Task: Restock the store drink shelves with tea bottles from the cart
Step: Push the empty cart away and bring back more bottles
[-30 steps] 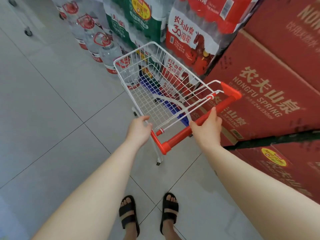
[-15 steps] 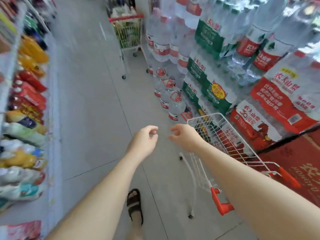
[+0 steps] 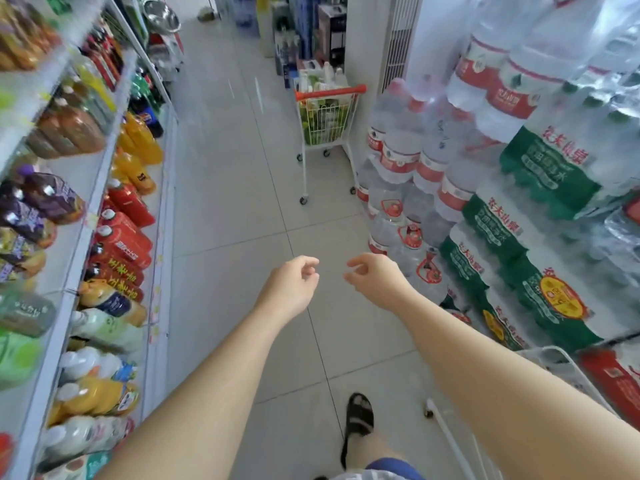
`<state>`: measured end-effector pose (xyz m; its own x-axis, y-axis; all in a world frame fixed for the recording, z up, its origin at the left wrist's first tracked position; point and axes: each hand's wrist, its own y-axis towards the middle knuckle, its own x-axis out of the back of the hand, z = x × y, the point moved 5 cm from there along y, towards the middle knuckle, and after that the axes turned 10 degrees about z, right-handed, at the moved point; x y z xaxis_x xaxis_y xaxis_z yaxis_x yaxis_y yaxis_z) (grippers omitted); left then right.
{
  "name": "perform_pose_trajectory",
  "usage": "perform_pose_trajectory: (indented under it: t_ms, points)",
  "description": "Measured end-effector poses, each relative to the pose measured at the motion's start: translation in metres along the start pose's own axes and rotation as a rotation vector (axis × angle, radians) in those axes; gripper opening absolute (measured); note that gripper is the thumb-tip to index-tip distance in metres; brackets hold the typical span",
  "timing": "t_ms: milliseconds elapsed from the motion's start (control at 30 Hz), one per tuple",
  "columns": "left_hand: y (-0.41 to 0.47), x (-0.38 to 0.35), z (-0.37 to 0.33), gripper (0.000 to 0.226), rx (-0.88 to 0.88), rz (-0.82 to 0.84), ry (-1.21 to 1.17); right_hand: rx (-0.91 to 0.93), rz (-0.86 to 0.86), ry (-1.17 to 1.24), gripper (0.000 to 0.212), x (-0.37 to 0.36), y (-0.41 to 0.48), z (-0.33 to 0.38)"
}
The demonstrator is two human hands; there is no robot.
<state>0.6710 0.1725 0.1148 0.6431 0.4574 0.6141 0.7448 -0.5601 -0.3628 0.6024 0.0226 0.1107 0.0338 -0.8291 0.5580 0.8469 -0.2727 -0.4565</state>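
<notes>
1. Shelves [image 3: 98, 188] line the left side.
2. Cart [image 3: 330, 92] stands well ahead up the aisle, slightly right, so the right hand [image 3: 377, 280] is probably nearer.
3. Bottles [image 3: 323, 76] inside stand upright (labels unreadable).
4. Right hand and left hand [image 3: 291, 285] are loosely curled, holding nothing.

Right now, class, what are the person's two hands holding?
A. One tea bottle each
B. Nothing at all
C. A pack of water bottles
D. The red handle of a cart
B: the left hand and the right hand hang loosely curled above the floor with nothing in them, and the loaded cart stands farther up the aisle, apart from both.
</notes>
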Motion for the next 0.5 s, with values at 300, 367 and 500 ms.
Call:
perform_pose_trajectory:
  t_ms: [300, 367, 500]
  points:
    - [0.169, 0.08, 0.011, 0.035, 0.128, 0.093, 0.045, -0.018, 0.129, -0.034, 0.033, 0.072, 0.192, 0.053]
    - [0.206, 0.111, 0.013, 0.034, 0.145, 0.025, 0.011, 0.011, 0.102, -0.039, 0.033, 0.1, 0.235, 0.078]
    - [0.267, 0.152, 0.032, 0.031, 0.216, -0.052, -0.031, 0.071, 0.106, -0.023, 0.029, 0.132, 0.312, 0.125]
